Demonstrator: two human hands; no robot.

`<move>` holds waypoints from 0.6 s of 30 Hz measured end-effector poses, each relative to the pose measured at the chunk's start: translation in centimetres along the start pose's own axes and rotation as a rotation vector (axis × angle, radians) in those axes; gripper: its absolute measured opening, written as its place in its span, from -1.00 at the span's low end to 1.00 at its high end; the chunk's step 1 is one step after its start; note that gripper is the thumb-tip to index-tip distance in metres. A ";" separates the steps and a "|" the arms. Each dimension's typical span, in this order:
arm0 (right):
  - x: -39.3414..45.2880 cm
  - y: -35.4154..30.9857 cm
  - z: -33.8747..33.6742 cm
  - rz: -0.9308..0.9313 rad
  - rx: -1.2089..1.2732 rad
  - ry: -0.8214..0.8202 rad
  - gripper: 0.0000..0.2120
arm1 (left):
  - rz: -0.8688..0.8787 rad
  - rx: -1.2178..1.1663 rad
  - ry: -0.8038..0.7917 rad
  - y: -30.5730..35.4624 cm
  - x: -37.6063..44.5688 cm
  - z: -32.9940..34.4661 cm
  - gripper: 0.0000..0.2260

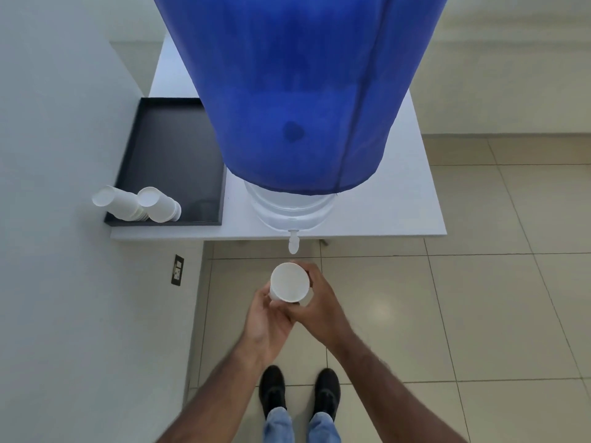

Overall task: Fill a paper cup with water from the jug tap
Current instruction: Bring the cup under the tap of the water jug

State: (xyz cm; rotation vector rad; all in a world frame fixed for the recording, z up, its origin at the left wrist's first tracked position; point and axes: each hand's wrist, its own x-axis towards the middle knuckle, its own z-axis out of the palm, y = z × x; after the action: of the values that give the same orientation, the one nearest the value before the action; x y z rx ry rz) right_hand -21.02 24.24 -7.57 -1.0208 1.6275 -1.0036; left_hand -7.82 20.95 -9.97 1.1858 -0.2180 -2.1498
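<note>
**Cup held just short of the tap**

Pale floor tiles [479, 282] run under a white table [415, 203] pushed against the wall [64, 155], and the jug [297, 91] stands at the table's front edge so its tap [293, 243] overhangs open floor, leaving room to bring a cup in underneath.

I hold 1 cup [289, 282] upright in both hands, mouth up, so it is ready to catch water. My left hand [267, 318] is curled around the lower wall from the left; my right hand [319, 298] wraps the far side, fingers closed on the cup. In this view the cup sits just short of the tap, not yet beneath it. No water is running, and the inside looks dry, though I cannot be sure from this angle.

2 stacks of spare cups [137, 204] lie on their sides in the near corner of a black tray [172, 139] left of the jug, within easy reach.

Next, I judge, 1 hand must let go to work the tap, while the other keeps the cup level below the spout.
</note>
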 end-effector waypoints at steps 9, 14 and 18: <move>3.0 5.3 -1.0 -0.014 -0.081 0.070 -0.31 | 0.328 0.698 0.298 0.5 5.3 -1.0 -0.83; 6.3 10.5 -0.9 0.015 -0.088 0.082 -0.38 | 0.692 1.134 0.198 2.1 8.3 -0.7 -0.69; 9.3 13.5 0.3 0.014 -0.071 0.097 -0.39 | 1.080 1.491 0.025 2.9 10.5 -0.7 -0.64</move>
State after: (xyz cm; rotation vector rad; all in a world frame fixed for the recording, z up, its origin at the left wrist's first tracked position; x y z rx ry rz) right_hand -25.06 19.81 -22.85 -1.0204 1.7586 -1.0054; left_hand -9.75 12.31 -16.35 1.2214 -2.1011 -0.7572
